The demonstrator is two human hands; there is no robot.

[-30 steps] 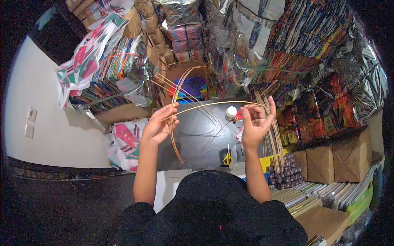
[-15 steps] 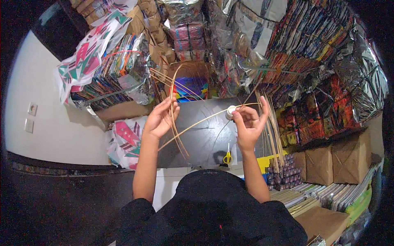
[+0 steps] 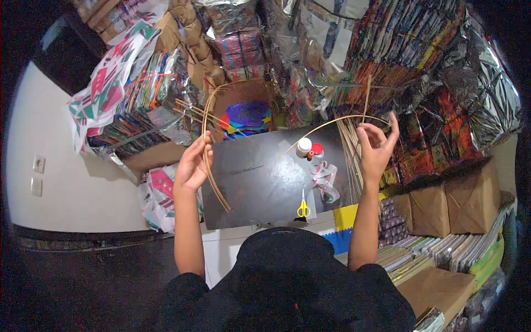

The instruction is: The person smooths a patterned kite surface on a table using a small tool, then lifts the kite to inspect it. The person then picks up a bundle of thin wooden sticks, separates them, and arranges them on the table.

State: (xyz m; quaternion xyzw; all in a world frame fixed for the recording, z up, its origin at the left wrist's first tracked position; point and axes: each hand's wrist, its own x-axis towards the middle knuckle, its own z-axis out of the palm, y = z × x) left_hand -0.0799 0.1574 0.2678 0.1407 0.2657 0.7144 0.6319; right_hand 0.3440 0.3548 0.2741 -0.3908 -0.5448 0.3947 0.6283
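My left hand (image 3: 192,166), above the left side of the dark table, is closed around a few thin, curved bamboo strips (image 3: 207,108); they bow upward and trail down past my wrist. Over at the right, my right hand (image 3: 378,146) pinches a single bamboo strip (image 3: 332,120) that arches leftward toward a white jar (image 3: 304,145). Another pale strip (image 3: 367,91) stands up beside my right thumb; whether I hold it is unclear. A bundle of straight strips (image 3: 349,149) lies on the table's right side, partly behind this hand.
On the dark table (image 3: 243,166) are a red lid (image 3: 317,148), yellow-handled scissors (image 3: 303,207) near the front edge and a crumpled translucent strip (image 3: 326,182). Wrapped stacks (image 3: 409,44) crowd the back and right. Brown paper parcels (image 3: 470,202) sit at the right.
My hands have moved apart, the left one leftward and the right one rightward. The single strip has swung away from the left hand's strips and now arches toward the jar.
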